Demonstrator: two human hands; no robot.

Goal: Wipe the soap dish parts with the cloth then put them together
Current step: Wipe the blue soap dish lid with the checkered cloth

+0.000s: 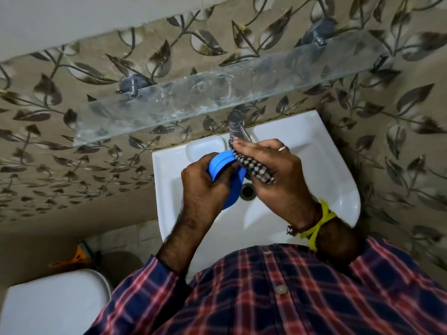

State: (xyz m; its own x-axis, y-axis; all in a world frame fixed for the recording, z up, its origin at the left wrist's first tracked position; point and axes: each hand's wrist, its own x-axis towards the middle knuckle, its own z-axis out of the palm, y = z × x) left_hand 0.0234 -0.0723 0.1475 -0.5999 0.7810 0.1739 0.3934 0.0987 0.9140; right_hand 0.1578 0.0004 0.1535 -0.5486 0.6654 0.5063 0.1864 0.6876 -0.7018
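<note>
Soap dish part [223, 165] gripped in left hand [203, 182], cloth [254, 165] pressed against it by right hand [273, 175].

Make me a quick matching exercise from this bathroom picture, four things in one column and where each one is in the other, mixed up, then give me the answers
Things:
1. blue soap dish part
2. checked cloth
3. glass shelf
4. drain

Places:
A. fixed to the leaf-patterned wall above the sink
B. at the bottom of the white sink basin
C. under the right hand, pressed against the blue part
D. in the grip of the left hand, over the basin

Pairs: 1-D, 2-C, 3-A, 4-B
</note>
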